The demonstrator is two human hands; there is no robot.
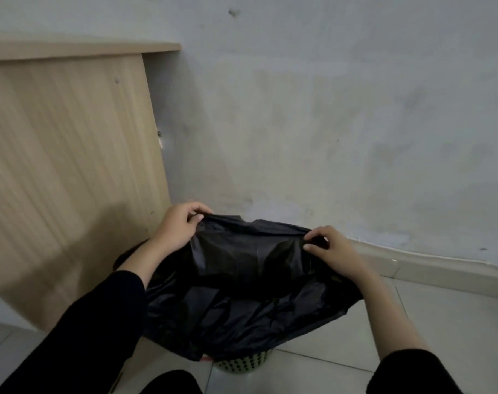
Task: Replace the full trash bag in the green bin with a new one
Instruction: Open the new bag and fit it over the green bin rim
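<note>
Seen from above, a person's left hand (177, 224) and right hand (328, 245) each pinch the far edge of a black trash bag (242, 285), spreading its mouth between them. The green bin (242, 364) peeks out below the bag, nearer the body. The new bag is apparently being fitted; next, its rim likely needs stretching over the bin's edge.

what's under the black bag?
Under the black bag, a strip of the green bin, perforated with dark holes, shows on the floor tiles. The bag covers the bin's rim and inside. Both hands, left and right, pinch its far edge.
</note>
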